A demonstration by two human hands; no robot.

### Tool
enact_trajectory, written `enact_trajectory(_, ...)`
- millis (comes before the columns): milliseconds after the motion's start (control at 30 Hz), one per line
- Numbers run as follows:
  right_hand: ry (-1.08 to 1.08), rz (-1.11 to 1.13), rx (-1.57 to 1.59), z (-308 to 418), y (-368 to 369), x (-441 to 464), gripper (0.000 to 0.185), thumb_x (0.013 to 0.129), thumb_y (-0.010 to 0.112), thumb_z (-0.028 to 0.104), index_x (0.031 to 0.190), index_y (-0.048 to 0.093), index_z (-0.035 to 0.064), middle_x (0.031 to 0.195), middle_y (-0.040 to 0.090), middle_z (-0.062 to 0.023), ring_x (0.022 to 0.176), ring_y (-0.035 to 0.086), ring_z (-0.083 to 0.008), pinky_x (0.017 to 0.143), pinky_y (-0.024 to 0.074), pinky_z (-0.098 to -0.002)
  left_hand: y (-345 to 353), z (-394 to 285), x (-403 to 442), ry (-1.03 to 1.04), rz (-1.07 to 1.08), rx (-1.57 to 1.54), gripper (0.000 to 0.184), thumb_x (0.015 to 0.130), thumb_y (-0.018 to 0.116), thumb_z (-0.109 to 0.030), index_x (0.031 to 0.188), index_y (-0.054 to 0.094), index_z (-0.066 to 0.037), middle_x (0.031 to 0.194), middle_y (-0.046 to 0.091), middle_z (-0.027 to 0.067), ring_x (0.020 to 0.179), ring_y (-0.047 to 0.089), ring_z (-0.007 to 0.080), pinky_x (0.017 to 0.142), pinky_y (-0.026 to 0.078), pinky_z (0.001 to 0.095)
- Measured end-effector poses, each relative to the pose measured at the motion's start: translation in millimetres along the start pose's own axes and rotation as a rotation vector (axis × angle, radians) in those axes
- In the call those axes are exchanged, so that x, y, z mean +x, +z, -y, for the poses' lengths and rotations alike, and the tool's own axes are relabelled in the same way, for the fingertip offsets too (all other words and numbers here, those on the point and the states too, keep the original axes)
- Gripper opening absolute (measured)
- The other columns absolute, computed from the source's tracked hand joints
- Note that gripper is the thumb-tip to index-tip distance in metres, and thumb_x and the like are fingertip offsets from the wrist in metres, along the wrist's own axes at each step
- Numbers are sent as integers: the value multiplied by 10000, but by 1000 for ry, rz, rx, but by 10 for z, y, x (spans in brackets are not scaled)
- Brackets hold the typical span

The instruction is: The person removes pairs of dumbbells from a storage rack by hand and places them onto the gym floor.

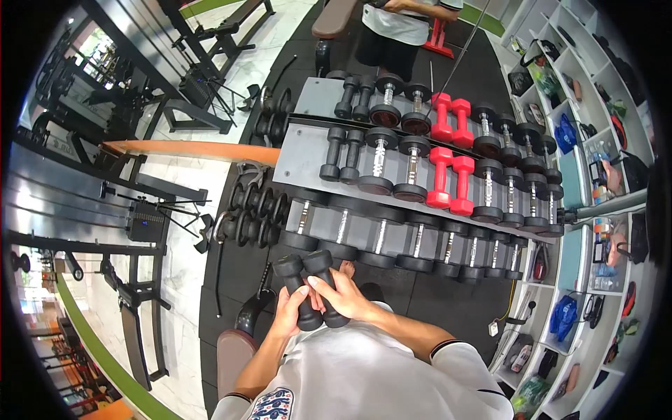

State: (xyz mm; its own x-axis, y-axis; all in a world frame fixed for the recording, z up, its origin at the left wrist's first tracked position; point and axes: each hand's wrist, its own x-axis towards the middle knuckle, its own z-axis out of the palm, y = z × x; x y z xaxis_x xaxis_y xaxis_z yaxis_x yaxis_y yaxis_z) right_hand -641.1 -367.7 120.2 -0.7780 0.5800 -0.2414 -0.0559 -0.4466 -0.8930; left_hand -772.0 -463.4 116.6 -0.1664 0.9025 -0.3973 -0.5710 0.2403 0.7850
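Close in front of my white shirt, I hold two small black dumbbells side by side, both tilted along the view. My left hand is wrapped round the handle of the left dumbbell. Fingers of my right hand close over the right dumbbell, its thumb lying near the left one. The two weights touch or nearly touch, and their handles are partly hidden by my fingers. Just beyond them stands the grey dumbbell rack, carrying red hexagonal dumbbells among several black ones.
A mirror behind the rack reflects the weights and my torso. Weight plates hang left of the rack. A padded bench is by my left side. White shelves with bags and bottles line the right. Gym machines stand left.
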Motion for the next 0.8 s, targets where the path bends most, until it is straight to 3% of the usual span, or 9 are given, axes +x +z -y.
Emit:
enact_trajectory(267, 6, 63, -166, -250, 221, -634, 298, 1035, 502, 273, 913, 516, 1, 636, 611, -62, 523, 584, -124, 506, 465, -259, 75, 402, -715, 68, -30, -54, 312, 951, 578, -266, 793, 578, 4, 683, 609, 117, 642, 620, 210, 657, 539, 354)
enact_trajectory(433, 16, 120, -153, -313, 478, -1277, 318, 1035, 502, 271, 888, 517, -11, 639, 614, -73, 518, 579, -125, 507, 467, -258, 201, 785, -1397, 166, -34, -132, 237, 960, 558, -218, 888, 564, 7, 681, 598, 107, 644, 617, 202, 652, 536, 345)
enact_trajectory(533, 42, 158, -194, -434, 565, -1689, 332, 1036, 494, 269, 865, 532, -13, 639, 613, -72, 518, 575, -127, 511, 469, -261, 324, 1027, -1815, 202, -48, -154, 250, 962, 552, -217, 857, 570, 9, 688, 599, 106, 648, 616, 199, 652, 535, 344)
enact_trajectory(567, 52, 197, -216, -499, 554, -1828, 296, 1038, 488, 271, 1013, 550, -18, 663, 606, -84, 576, 581, -127, 537, 480, -273, 378, 1097, -1950, 214, -51, -148, 276, 963, 550, -221, 810, 576, 7, 693, 600, 106, 650, 614, 196, 650, 531, 340)
enact_trajectory(800, 53, 196, -283, -763, 628, -2751, 307, 1038, 477, 297, 1019, 529, -5, 674, 594, -88, 590, 583, -137, 556, 486, -284, 672, 1630, -2717, 239, -15, -204, 307, 968, 562, -248, 777, 575, -8, 700, 597, 95, 666, 609, 190, 654, 523, 328)
